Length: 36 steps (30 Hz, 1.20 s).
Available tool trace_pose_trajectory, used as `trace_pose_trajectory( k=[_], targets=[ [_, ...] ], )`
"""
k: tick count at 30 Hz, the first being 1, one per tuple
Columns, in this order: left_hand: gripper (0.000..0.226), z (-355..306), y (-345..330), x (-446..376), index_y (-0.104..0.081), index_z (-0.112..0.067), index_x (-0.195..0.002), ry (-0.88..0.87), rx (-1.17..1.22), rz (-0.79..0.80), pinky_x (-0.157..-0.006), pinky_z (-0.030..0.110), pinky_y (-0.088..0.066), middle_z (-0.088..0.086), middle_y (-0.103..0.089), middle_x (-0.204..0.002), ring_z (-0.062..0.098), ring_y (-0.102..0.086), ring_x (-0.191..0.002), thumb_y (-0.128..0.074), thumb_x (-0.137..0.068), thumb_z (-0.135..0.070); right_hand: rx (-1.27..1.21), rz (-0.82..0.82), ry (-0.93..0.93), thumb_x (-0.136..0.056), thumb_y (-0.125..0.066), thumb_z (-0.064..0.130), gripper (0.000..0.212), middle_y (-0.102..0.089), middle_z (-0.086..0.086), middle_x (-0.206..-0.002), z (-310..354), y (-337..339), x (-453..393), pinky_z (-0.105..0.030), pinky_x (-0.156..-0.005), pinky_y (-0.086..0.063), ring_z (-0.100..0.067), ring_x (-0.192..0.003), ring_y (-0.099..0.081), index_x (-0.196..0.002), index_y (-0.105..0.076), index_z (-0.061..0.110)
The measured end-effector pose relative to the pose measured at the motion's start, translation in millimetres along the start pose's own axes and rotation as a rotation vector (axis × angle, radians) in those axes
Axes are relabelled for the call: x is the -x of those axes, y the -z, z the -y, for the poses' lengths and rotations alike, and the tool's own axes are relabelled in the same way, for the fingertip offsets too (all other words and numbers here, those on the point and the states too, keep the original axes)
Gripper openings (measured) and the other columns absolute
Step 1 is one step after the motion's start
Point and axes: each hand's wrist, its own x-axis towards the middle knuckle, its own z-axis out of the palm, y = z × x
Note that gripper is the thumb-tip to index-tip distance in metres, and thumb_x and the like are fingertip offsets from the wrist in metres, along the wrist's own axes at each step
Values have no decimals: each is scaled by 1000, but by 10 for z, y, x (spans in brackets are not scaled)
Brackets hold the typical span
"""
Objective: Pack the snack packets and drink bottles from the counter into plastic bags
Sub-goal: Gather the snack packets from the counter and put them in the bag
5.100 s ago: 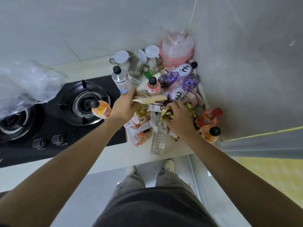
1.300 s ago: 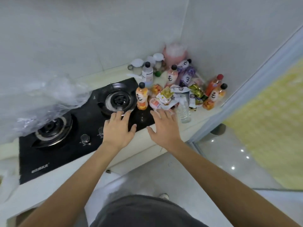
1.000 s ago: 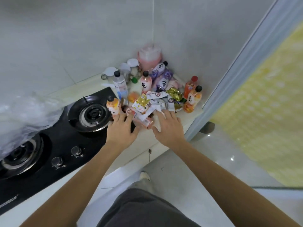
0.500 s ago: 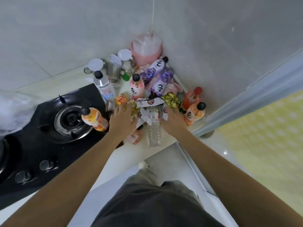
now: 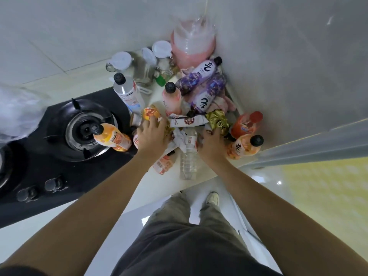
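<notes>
Left hand: the left hand is laid palm-down on the pile of snack packets, the forearm stretched forward from the lower left; its fingers are spread and touch an orange packet — nothing is seen to be pinched.
Right hand: the right hand is set palm-down at the right side of the pile, just below a gold packet; its fingers are hidden among the packets, so whether they are spread or closed cannot be told.
Packets: they are heaped on the surface between the two hands, a long white packet lying across the top.
Bottles: a clear bottle lies between the hands; an orange bottle lies on the stove; two purple bottles lean in the corner; a pink bottle stands behind the pile; a red bottle and another orange one lie to the right.
Bag: a clear plastic bag is seen at the left edge, above the stove — well apart from the hands.
Change: compared with half a second earlier, both hands are kept in the same places on the pile, and the packets and bottles are found unmoved; the camera has dropped slightly, so more of the trousers and a shoe is shown.
</notes>
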Motion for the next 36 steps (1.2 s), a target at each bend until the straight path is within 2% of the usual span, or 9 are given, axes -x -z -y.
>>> trace_pose_trajectory(
  k=[6, 10, 14, 19, 23, 26, 28, 31, 36],
  targets=[
    [48, 23, 109, 162, -44, -22, -132, 21, 42, -62, -95, 55, -46, 9, -48, -127, 33, -48, -118, -58, -93, -47, -120, -15, -3, -90, -71, 20, 14, -47, -11, -118, -80, 84, 9, -32, -73, -41, -31, -87, -58, -94, -60, 14],
    [49, -24, 259, 424, -46, -21, -132, 80, 45, -125, -94, 55, -47, 10, -50, -123, 34, -49, -115, -57, -93, -48, -213, -72, 30, -86, -73, 17, 14, -62, -8, -99, -127, 162, 125, -30, -70, -40, -23, -88, -57, -77, -62, 17],
    [50, -106, 370, 743, -47, -17, -130, 141, 36, -202, -91, 55, -48, 11, -50, -117, 35, -51, -106, -66, -88, -38, -329, -120, 176, -80, -69, 6, 24, -62, -3, -66, -103, 301, 348, -28, -57, -40, -22, -69, -60, -60, -59, 14],
    [51, -212, 426, 1204, -49, -16, -129, 246, 35, -258, -80, 49, -49, 10, -48, -117, 34, -49, -111, -68, -86, -38, -382, -153, 341, -77, -72, -3, 24, -65, -1, -89, -17, 464, 614, -30, -68, -46, -16, -79, -59, -76, -62, 19],
    [52, -241, 447, 1648, -49, -18, -130, 341, 45, -335, -72, 43, -44, 7, -50, -116, 30, -50, -102, -67, -86, -40, -438, -171, 516, -78, -74, -1, 22, -63, 1, -87, 178, 536, 904, -29, -69, -47, -12, -76, -56, -80, -64, 18],
    [48, -144, 478, 2038, -51, -21, -127, 438, 75, -372, -73, 41, -43, 4, -49, -109, 27, -49, -96, -67, -86, -38, -443, -118, 658, -79, -74, 1, 18, -63, 1, -86, 453, 480, 1130, -24, -69, -45, -11, -74, -56, -82, -66, 16],
    [46, -3, 507, 2342, -51, -22, -126, 516, 93, -389, -76, 38, -43, 2, -48, -109, 24, -49, -96, -69, -85, -37, -432, -65, 735, -80, -75, 2, 16, -64, 1, -90, 705, 394, 1311, -18, -66, -45, -12, -76, -59, -85, -67, 15],
    [45, 308, 526, 2862, -49, -22, -125, 632, 111, -436, -75, 36, -41, 3, -48, -109, 23, -49, -96, -68, -86, -36, -448, 5, 823, -80, -76, 0, 20, -61, 3, -93, 1137, 213, 1666, -21, -65, -50, -9, -74, -58, -84, -66, 17],
    [41, 1034, 449, 3872, -50, -24, -121, 842, 109, -511, -72, 40, -47, 0, -48, -107, 23, -49, -91, -67, -86, -37, -455, 149, 1010, -83, -73, -5, 18, -55, 5, -92, 1959, -151, 2406, -8, -62, -43, 1, -72, -53, -84, -66, 12]
  ],
)
